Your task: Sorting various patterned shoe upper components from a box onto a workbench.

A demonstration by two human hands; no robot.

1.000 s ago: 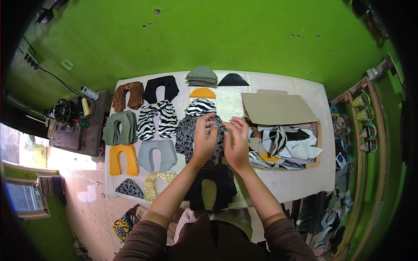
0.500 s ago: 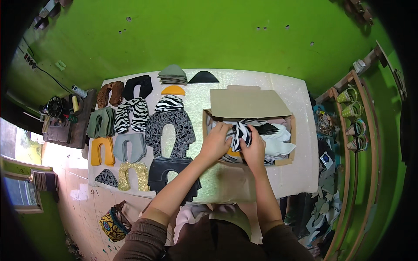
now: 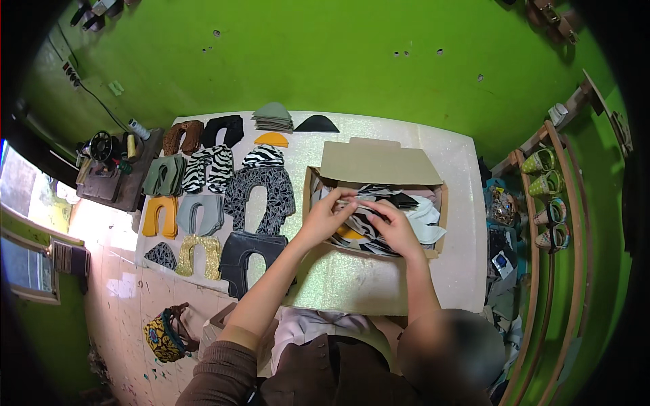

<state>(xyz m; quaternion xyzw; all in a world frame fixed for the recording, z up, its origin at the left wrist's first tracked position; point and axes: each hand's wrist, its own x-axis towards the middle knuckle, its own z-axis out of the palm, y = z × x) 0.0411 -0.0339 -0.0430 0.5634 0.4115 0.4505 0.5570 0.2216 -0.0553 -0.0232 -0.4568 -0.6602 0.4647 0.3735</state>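
Over an open cardboard box, my left hand and my right hand come together with fingertips almost touching. Both pinch a zebra-print piece of thin sheet material, whose upper edge the fingers partly hide. Inside the box lie loose cut pieces: a white piece at the right, a black piece behind my right hand, and an orange piece under my hands. The box flap stands raised at the far side.
U-shaped cut pieces lie in stacks on the table's left, among them a dark stack, a gold stack and a black patterned stack. Half-round green pieces sit at the back. A sewing machine stands left, a shoe rack right.
My hands have moved closer together, fingertips meeting, and the zebra-print piece sits lower between them. The view has shifted slightly. A blurred round shape now covers my right elbow.
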